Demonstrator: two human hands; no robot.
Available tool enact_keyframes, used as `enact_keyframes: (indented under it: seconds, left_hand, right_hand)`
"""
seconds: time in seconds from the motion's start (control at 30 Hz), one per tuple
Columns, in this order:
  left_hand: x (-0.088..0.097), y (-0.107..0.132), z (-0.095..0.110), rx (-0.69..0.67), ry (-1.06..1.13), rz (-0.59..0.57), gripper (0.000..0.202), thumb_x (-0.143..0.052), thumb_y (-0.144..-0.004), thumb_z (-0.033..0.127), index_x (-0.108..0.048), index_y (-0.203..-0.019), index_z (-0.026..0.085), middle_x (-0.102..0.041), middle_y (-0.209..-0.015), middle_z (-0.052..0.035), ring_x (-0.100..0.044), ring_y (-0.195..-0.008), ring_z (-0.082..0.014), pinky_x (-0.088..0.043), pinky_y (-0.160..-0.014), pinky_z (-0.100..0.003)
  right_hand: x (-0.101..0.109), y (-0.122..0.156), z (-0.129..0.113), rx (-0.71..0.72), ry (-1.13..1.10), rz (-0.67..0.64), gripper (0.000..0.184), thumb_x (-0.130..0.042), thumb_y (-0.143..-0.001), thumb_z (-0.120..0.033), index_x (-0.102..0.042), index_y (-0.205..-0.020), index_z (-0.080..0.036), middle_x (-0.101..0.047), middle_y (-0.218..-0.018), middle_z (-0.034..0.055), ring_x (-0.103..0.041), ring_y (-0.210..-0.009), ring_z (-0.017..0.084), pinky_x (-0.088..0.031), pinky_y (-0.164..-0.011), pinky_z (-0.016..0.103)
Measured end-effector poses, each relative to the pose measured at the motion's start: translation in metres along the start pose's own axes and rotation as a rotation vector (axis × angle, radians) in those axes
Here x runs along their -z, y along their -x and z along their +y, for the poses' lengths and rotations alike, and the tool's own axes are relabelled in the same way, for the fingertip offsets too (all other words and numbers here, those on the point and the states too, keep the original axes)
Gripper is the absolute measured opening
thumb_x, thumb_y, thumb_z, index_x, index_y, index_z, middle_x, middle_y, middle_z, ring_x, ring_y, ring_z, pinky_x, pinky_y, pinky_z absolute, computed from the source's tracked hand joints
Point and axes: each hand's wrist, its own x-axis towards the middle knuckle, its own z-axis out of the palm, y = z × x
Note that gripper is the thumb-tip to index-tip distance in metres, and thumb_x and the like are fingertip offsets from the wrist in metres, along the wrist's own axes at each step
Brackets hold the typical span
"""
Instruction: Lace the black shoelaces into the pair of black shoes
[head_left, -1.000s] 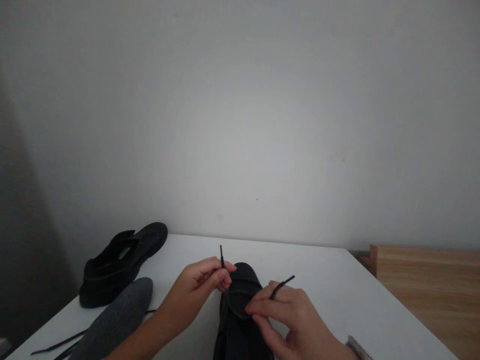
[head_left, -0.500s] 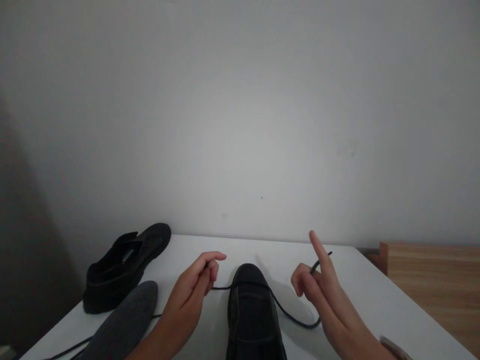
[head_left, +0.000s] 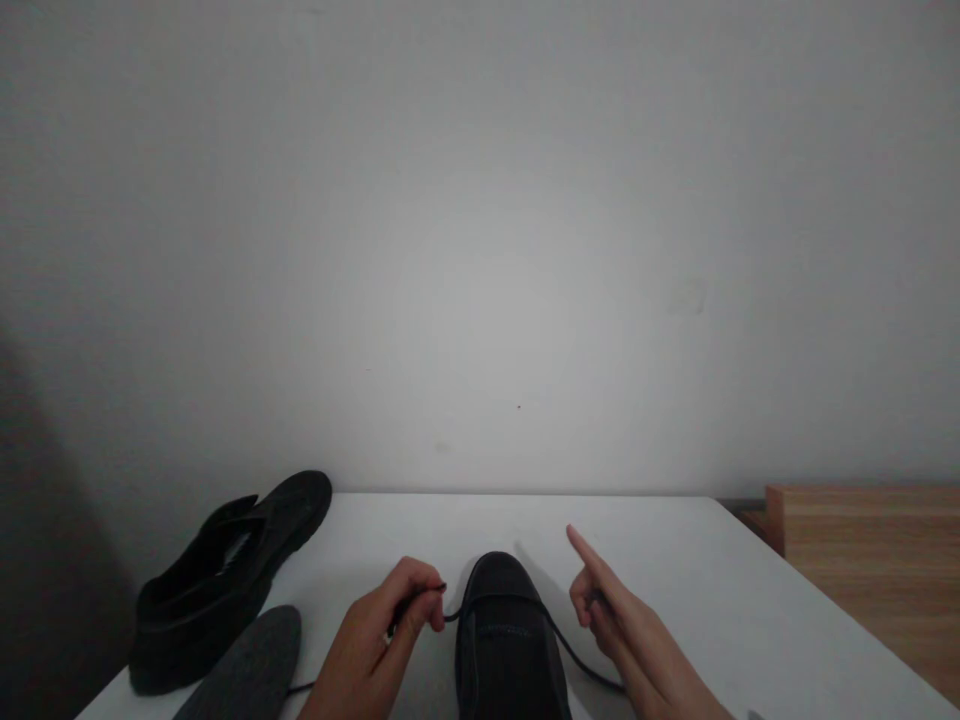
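Observation:
A black shoe (head_left: 506,645) stands toe-away on the white table (head_left: 712,600), right in front of me. A thin black shoelace (head_left: 559,640) runs across its front and trails off both sides. My left hand (head_left: 382,645) pinches the lace's left end just left of the toe. My right hand (head_left: 622,630) is to the right of the shoe, index finger stretched out and the other fingers curled round the lace's right part.
A second black shoe (head_left: 225,575) lies at the table's back left near the wall. A grey insole (head_left: 247,675) lies in front of it, with another lace under it. A wooden board (head_left: 870,570) sits to the right, beyond the table's edge.
Both hands pulled apart, drawing the lace out to the sides across the shoe's toe, then came lower and closer to the shoe. The view tilted up slightly.

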Motion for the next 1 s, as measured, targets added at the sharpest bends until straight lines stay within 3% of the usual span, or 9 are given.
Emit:
enact_keyframes:
  seconds: [0.07, 0.17, 0.23, 0.33, 0.4, 0.5, 0.6, 0.87, 1.0]
  left_hand:
    - [0.001, -0.002, -0.001, -0.08, -0.024, -0.042, 0.015, -0.054, -0.096, 0.032, -0.067, -0.091, 0.026, -0.069, -0.081, -0.0015, -0.065, -0.074, -0.0178, -0.048, -0.066, -0.025]
    - [0.0, -0.005, 0.0, -0.201, -0.023, -0.065, 0.017, -0.058, -0.094, 0.023, -0.073, -0.097, 0.03, -0.071, -0.086, -0.0021, -0.066, -0.079, -0.0165, -0.051, -0.071, -0.023]
    - [0.0, -0.005, 0.002, -0.236, -0.014, -0.069, 0.021, -0.057, -0.094, 0.02, -0.073, -0.101, 0.031, -0.07, -0.088, -0.0023, -0.067, -0.08, -0.0156, -0.051, -0.071, -0.023]
    - [0.001, -0.005, 0.004, -0.2, -0.026, -0.084, 0.018, -0.055, -0.095, 0.02, -0.071, -0.096, 0.028, -0.068, -0.086, -0.0021, -0.066, -0.08, -0.0153, -0.05, -0.071, -0.023]
    - [0.002, -0.003, 0.005, -0.141, -0.053, -0.113, 0.016, -0.053, -0.095, 0.021, -0.068, -0.09, 0.025, -0.067, -0.084, -0.0022, -0.065, -0.079, -0.0158, -0.05, -0.07, -0.024]
    - [0.002, -0.001, 0.007, -0.082, -0.094, -0.147, 0.013, -0.052, -0.093, 0.02, -0.062, -0.084, 0.022, -0.065, -0.081, -0.0022, -0.064, -0.076, -0.0166, -0.049, -0.07, -0.025]
    - [0.002, 0.001, 0.007, -0.072, -0.114, -0.157, 0.011, -0.052, -0.091, 0.019, -0.06, -0.083, 0.022, -0.065, -0.079, -0.0017, -0.063, -0.075, -0.0167, -0.048, -0.07, -0.026]
    - [-0.004, -0.002, 0.002, -0.1, -0.139, -0.126, 0.01, -0.054, -0.085, 0.015, -0.061, -0.082, 0.021, -0.065, -0.076, -0.0006, -0.062, -0.07, -0.0156, -0.048, -0.066, -0.025]
    - [-0.007, -0.002, -0.001, -0.081, -0.146, -0.15, 0.01, -0.055, -0.087, 0.017, -0.063, -0.083, 0.022, -0.067, -0.077, -0.0008, -0.063, -0.072, -0.0158, -0.048, -0.068, -0.025]
  right_hand:
    - [0.003, 0.002, 0.005, -0.07, -0.008, 0.023, 0.049, -0.036, -0.098, -0.051, -0.045, -0.144, -0.036, -0.06, -0.128, 0.0101, -0.057, -0.116, 0.025, -0.045, -0.103, 0.045]
    - [0.005, 0.002, 0.002, -0.161, -0.015, -0.012, 0.05, -0.044, -0.093, -0.056, -0.054, -0.137, -0.034, -0.05, -0.145, 0.0089, -0.042, -0.136, 0.031, -0.03, -0.116, 0.053]
    - [0.005, 0.0, -0.004, -0.187, -0.035, -0.079, 0.052, -0.043, -0.092, -0.059, -0.054, -0.135, -0.032, -0.055, -0.136, 0.0106, -0.051, -0.124, 0.03, -0.036, -0.111, 0.051]
    - [0.004, -0.004, -0.011, -0.215, -0.113, -0.143, 0.048, -0.041, -0.092, -0.061, -0.059, -0.121, -0.027, -0.057, -0.089, 0.0034, -0.054, -0.08, 0.019, -0.047, -0.078, 0.035]
    - [0.004, -0.007, -0.011, -0.226, -0.225, -0.144, 0.046, -0.044, -0.091, -0.062, -0.062, -0.108, -0.023, -0.042, -0.071, -0.0034, -0.04, -0.063, 0.013, -0.037, -0.061, 0.027]
    - [0.002, -0.012, -0.006, -0.289, -0.441, -0.142, 0.045, -0.055, -0.083, -0.061, -0.06, -0.102, -0.021, -0.033, -0.065, -0.0076, -0.028, -0.051, 0.008, -0.021, -0.048, 0.023]
    - [-0.001, -0.016, -0.001, -0.382, -0.532, -0.139, 0.045, -0.061, -0.078, -0.06, -0.057, -0.1, -0.021, -0.03, -0.054, -0.0116, -0.022, -0.041, 0.006, -0.015, -0.041, 0.022]
    - [-0.006, -0.019, -0.004, -0.421, -0.598, -0.147, 0.053, -0.073, -0.067, -0.066, -0.049, -0.081, -0.021, -0.041, -0.047, -0.0124, -0.032, -0.032, 0.002, -0.019, -0.036, 0.018]
    - [-0.002, -0.019, -0.011, -0.36, -0.63, -0.08, 0.049, -0.076, -0.07, -0.061, -0.047, -0.075, -0.021, -0.051, -0.051, -0.0081, -0.042, -0.039, 0.005, -0.033, -0.041, 0.017]
